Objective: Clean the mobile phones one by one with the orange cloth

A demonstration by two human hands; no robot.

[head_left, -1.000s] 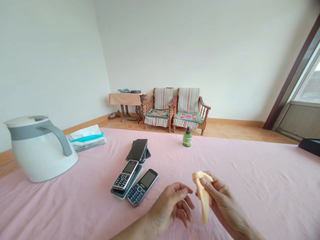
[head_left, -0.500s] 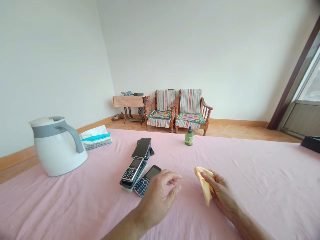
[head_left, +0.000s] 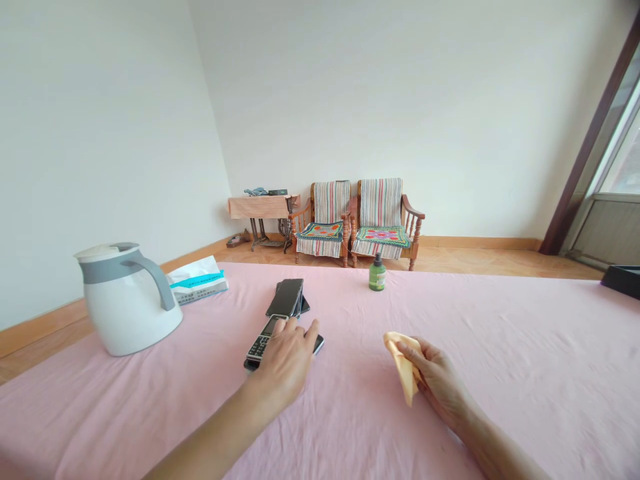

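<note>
My left hand [head_left: 287, 360] reaches over a stack of phones, fingers bent a little and apart. Its fingertips lie at the right edge of a silver-framed keypad phone [head_left: 259, 345] on top; whether they touch it I cannot tell. Another phone [head_left: 319, 344] lies mostly hidden beneath the hand. Just beyond, black touchscreen phones [head_left: 287, 297] rest in a small pile. My right hand [head_left: 435, 373] pinches a folded yellow cloth [head_left: 404, 363] between thumb and fingers, one corner hanging down above the pink tablecloth [head_left: 360, 413].
A white and grey jug [head_left: 127, 310] stands at the left, with a tissue pack [head_left: 200, 285] behind it. A green bottle [head_left: 377, 275] with a black cap is near the far edge. A black object [head_left: 623, 281] sits at the far right. Two wooden chairs [head_left: 383, 233] stand beyond.
My left hand has moved left from beside the phones to over the keypad phones, hiding the right one. My right hand still holds the cloth, shifted slightly left. The view has shifted slightly.
</note>
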